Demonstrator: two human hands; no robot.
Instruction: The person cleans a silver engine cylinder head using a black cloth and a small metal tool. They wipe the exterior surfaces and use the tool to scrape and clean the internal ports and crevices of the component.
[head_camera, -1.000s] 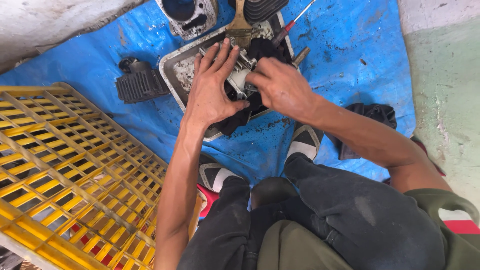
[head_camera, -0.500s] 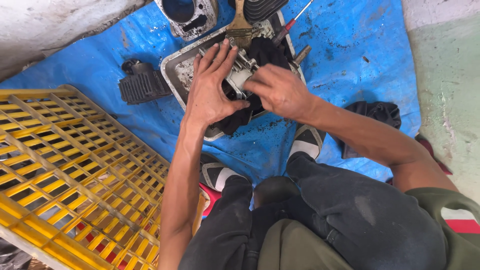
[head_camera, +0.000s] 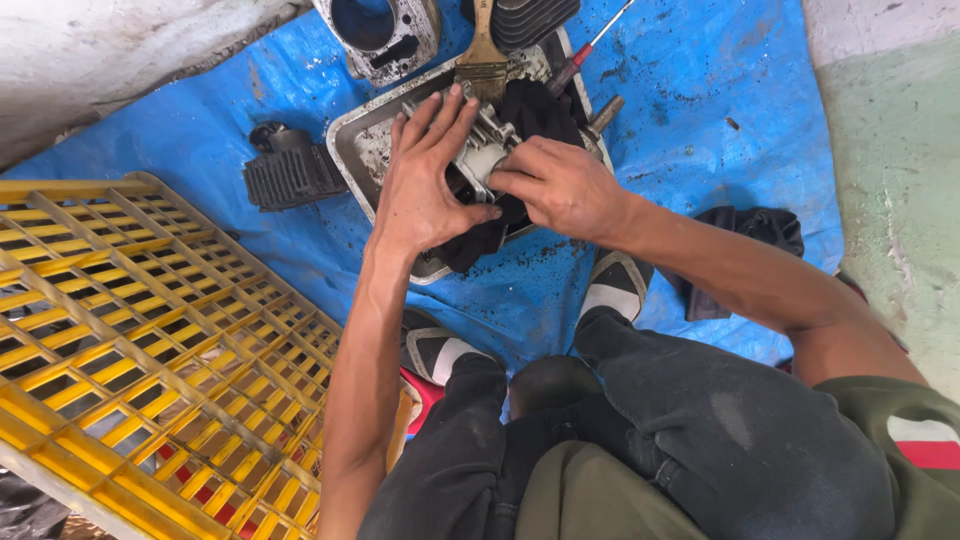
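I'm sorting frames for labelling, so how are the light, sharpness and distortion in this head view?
Head view: even, soft daylight with no harsh glare; the left hand and right hand on the grey metal part are sharp, with no motion blur. The wide lens bends the yellow crate toward the edges. The black cloth in the metal tray loses detail in shadow.
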